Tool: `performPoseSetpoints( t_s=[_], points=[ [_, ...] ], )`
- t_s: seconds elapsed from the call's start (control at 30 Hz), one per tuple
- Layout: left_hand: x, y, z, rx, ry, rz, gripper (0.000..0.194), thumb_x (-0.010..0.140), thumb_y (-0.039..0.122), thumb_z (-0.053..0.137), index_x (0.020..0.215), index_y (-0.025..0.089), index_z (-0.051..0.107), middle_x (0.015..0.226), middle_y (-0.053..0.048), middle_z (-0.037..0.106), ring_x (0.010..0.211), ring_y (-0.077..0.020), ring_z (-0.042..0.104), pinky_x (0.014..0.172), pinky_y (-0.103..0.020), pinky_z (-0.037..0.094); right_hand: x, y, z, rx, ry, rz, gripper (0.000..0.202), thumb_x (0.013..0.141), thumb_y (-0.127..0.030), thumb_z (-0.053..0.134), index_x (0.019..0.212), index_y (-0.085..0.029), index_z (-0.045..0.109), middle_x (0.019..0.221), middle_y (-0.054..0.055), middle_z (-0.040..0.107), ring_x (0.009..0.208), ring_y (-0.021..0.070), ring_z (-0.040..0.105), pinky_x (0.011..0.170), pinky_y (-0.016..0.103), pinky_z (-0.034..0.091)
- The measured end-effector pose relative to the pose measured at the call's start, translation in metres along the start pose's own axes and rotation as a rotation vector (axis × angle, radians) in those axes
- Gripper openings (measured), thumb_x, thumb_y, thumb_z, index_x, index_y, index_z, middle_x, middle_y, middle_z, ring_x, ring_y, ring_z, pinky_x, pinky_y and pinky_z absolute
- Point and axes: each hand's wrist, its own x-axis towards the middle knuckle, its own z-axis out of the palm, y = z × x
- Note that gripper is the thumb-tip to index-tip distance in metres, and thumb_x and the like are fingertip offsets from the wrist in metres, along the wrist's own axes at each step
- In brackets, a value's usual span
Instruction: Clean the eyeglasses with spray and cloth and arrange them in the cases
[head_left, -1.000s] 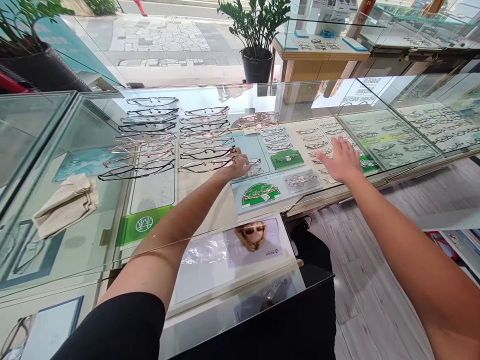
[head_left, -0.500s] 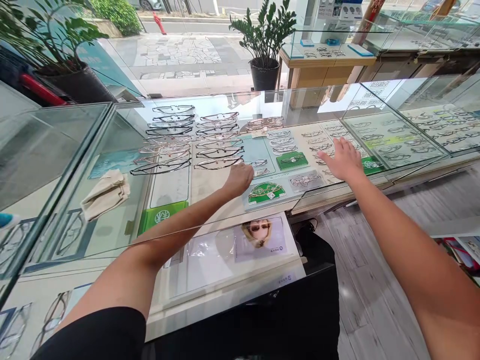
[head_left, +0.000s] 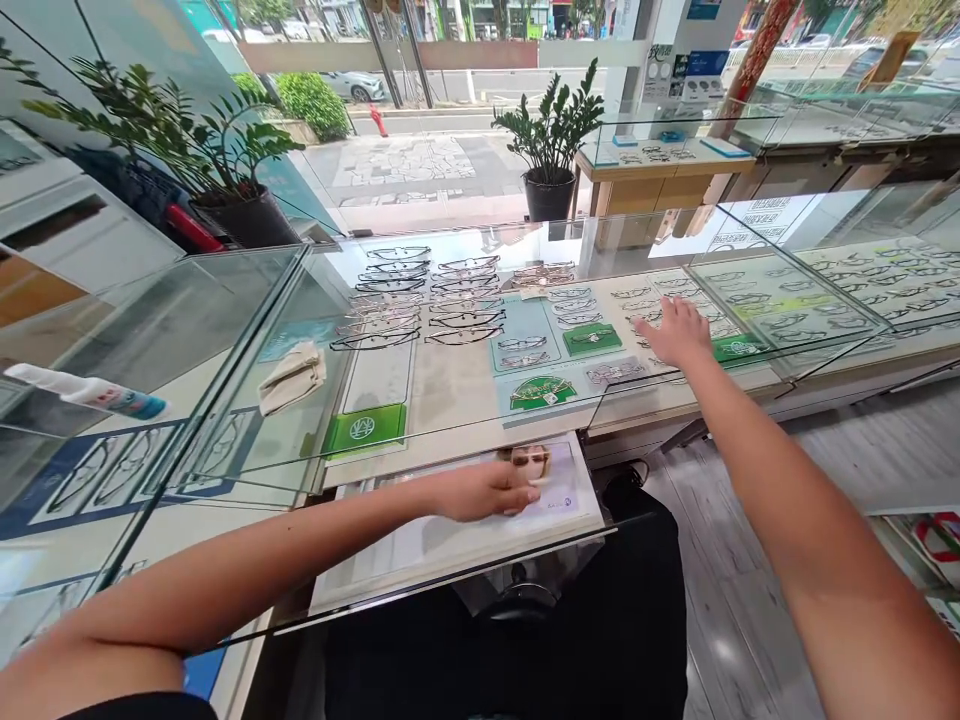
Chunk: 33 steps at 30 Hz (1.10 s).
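My left hand (head_left: pixel 484 490) hovers low over the pulled-out drawer (head_left: pixel 420 555), close to a printed card with a sunglasses picture (head_left: pixel 559 485). Its fingers are loosely bent and point right, with nothing visible in them. I cannot tell whether they touch the card. On the right, my right hand (head_left: pixel 679 332) is spread over the glass counter top (head_left: pixel 450 405), holding nothing. Under the glass are several rows of eyeglass frames (head_left: pixel 465 320). A green card (head_left: pixel 367 428) lies to their front left, and another pair of glasses (head_left: pixel 541 392) rests on green nearer the drawer.
A folded beige cloth (head_left: pixel 292 378) and a white spray bottle (head_left: pixel 90 392) are on the left. Potted plants (head_left: pixel 551 150) stand behind the counter, before the window. More glasses (head_left: pixel 855 280) are displayed to the right. Grey wood floor (head_left: pixel 720 560) shows below.
My left hand has moved from above the glasses rows down over the drawer, its fist loosened. My right hand stays spread on the right. The view has tilted up and turned left.
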Motion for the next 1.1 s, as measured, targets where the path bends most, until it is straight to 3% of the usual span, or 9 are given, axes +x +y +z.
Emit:
performPoseSetpoints(
  t_s=[0.1,0.17,0.27,0.4,0.57,0.67,0.8,0.97,1.1],
  points=[
    [-0.022,0.043,-0.004,-0.011,-0.065,0.079,0.061,0.107,0.076,0.058,0.084,0.02,0.064,0.083,-0.003,0.067,0.078,-0.0177,0.057,0.076,-0.032,0.047,0.001,-0.001,0.001,0.005,0.001,-0.007,0.108,0.104,-0.083,0.03,0.182,-0.008,0.025,0.193,0.022,0.016,0.18,0.0412,0.017,0.144,0.062,0.017],
    [-0.027,0.069,-0.019,0.05,0.054,0.119,0.048,0.103,0.066,0.072,0.089,0.021,0.068,0.088,-0.003,0.07,0.08,-0.0179,0.059,0.076,-0.032,0.047,0.0,-0.002,0.002,0.005,0.006,-0.008,0.108,0.104,-0.083,0.03,0.182,-0.008,0.025,0.193,0.022,0.016,0.18,0.041,0.017,0.144,0.062,0.018],
    [-0.019,0.092,-0.06,0.181,0.212,0.176,0.039,0.104,0.058,0.07,0.092,0.021,0.071,0.093,-0.006,0.076,0.086,-0.021,0.066,0.079,-0.035,0.05,-0.001,-0.005,0.001,0.006,0.004,-0.001,0.106,0.105,-0.08,0.03,0.182,-0.008,0.024,0.193,0.022,0.017,0.18,0.0404,0.017,0.144,0.061,0.018],
    [0.018,0.097,-0.137,0.472,0.509,0.282,0.03,0.108,0.046,0.06,0.094,0.02,0.067,0.093,-0.007,0.077,0.087,-0.0222,0.069,0.085,-0.037,0.052,-0.005,-0.009,-0.001,0.004,0.001,0.004,0.104,0.107,-0.078,0.029,0.182,-0.006,0.024,0.193,0.021,0.016,0.18,0.0398,0.017,0.144,0.059,0.017],
    [0.075,0.088,-0.226,0.793,0.855,0.09,0.028,0.107,0.036,0.055,0.101,0.018,0.076,0.105,-0.012,0.08,0.098,-0.0281,0.069,0.094,-0.044,0.052,-0.006,-0.011,0.0,0.005,-0.012,0.005,0.105,0.107,-0.079,0.029,0.183,-0.007,0.023,0.194,0.019,0.015,0.18,0.0393,0.015,0.145,0.058,0.017],
    [0.099,0.082,-0.259,0.892,0.921,0.051,0.027,0.103,0.037,0.062,0.106,0.019,0.083,0.121,-0.014,0.079,0.119,-0.0341,0.063,0.111,-0.052,0.046,-0.005,-0.011,0.002,0.001,-0.011,0.01,0.104,0.107,-0.08,0.028,0.183,-0.009,0.022,0.194,0.018,0.014,0.181,0.0382,0.014,0.145,0.057,0.017],
    [0.12,0.076,-0.285,0.938,0.892,0.046,0.026,0.093,0.043,0.075,0.102,0.021,0.084,0.132,-0.014,0.077,0.135,-0.0393,0.05,0.122,-0.061,0.035,-0.005,-0.012,0.002,-0.004,-0.004,0.011,0.105,0.107,-0.081,0.029,0.184,-0.01,0.021,0.194,0.018,0.013,0.181,0.0378,0.014,0.145,0.057,0.017],
    [0.147,0.072,-0.302,1.101,0.767,-0.115,0.013,0.08,0.029,0.081,0.089,0.02,0.082,0.101,-0.014,0.079,0.121,-0.0377,0.054,0.118,-0.059,0.034,-0.007,-0.016,0.002,0.0,-0.007,0.02,0.102,0.109,-0.078,0.031,0.183,-0.009,0.023,0.194,0.018,0.015,0.181,0.0364,0.014,0.145,0.054,0.016],
    [0.162,0.072,-0.302,1.21,0.754,-0.228,0.008,0.082,0.026,0.077,0.083,0.018,0.08,0.095,-0.016,0.078,0.112,-0.0364,0.058,0.111,-0.056,0.037,-0.007,-0.018,0.002,0.001,0.002,0.026,0.102,0.109,-0.078,0.031,0.183,-0.009,0.023,0.194,0.018,0.015,0.181,0.0355,0.015,0.145,0.052,0.016]
  ],
)
